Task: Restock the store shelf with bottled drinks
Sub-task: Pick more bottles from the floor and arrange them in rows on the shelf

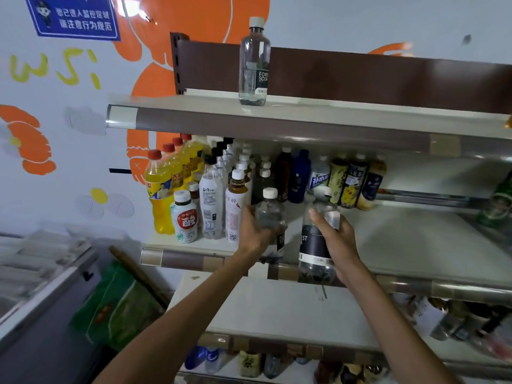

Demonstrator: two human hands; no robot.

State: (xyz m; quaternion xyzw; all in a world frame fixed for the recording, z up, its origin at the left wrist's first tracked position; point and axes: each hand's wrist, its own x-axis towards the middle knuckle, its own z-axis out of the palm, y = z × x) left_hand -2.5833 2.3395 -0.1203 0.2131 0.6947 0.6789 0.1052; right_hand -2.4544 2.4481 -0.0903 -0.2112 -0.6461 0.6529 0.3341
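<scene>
While left hand (pixel 252 231) grips bottle (pixel 270 207), right hand (pixel 335 237) likewise.

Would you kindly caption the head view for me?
Left hand grips one bottle, right hand a second bottle, before the middle shelf; a third bottle stands on the top shelf.

At frame centre, my left hand (pixel 255 230) grips one clear soda bottle (pixel 270 213) and my right hand (pixel 336 239) grips a second soda bottle (pixel 314 241), caps up, before the middle shelf (pixel 415 239). A third bottle (pixel 254 65) stands alone on the top shelf (pixel 277 124), upper centre.
</scene>
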